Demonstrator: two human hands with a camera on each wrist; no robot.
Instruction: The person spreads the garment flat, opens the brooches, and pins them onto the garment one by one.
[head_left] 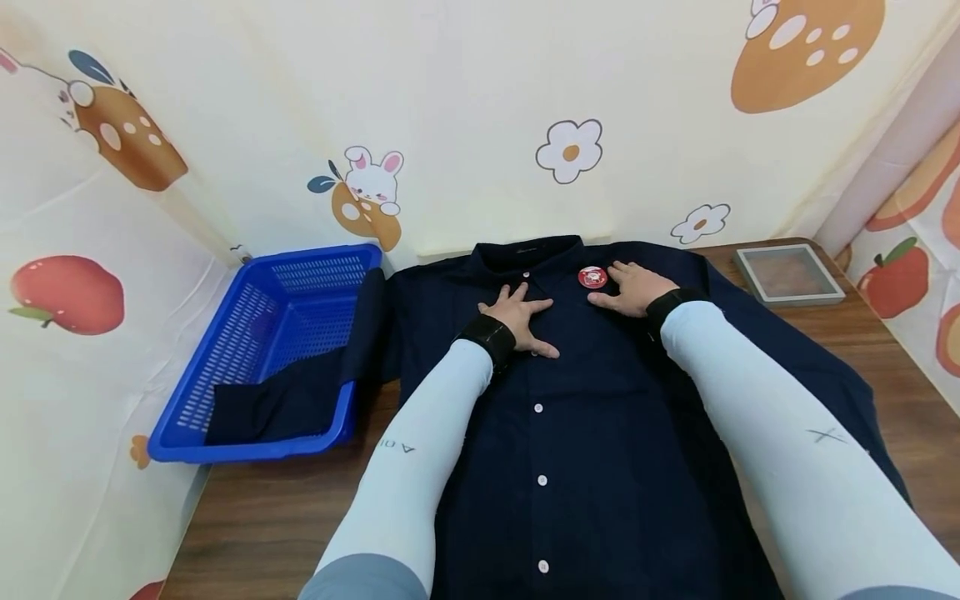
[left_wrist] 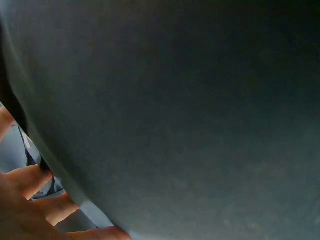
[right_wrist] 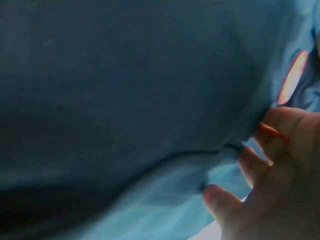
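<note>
A dark navy button-up shirt (head_left: 600, 450) lies front up on the wooden table, its collar at the far end. My left hand (head_left: 517, 321) rests spread on the shirt's upper chest, beside the button line below the collar. Also on the chest, further right, my right hand (head_left: 636, 290) touches the cloth with fingers extended. A round red-and-white badge (head_left: 592, 277) sits on the shirt just left of the right fingertips; it shows edge-on as a badge (right_wrist: 293, 77) in the right wrist view. Cloth (left_wrist: 175, 120) fills most of the left wrist view.
A blue plastic basket (head_left: 247, 450) stands at the left, with one shirt sleeve (head_left: 300, 392) draped over its rim into it. At the back right lies a grey-framed flat box (head_left: 790, 273). A printed cloth backdrop (head_left: 465, 108) rises behind the brown wooden table (head_left: 247, 533).
</note>
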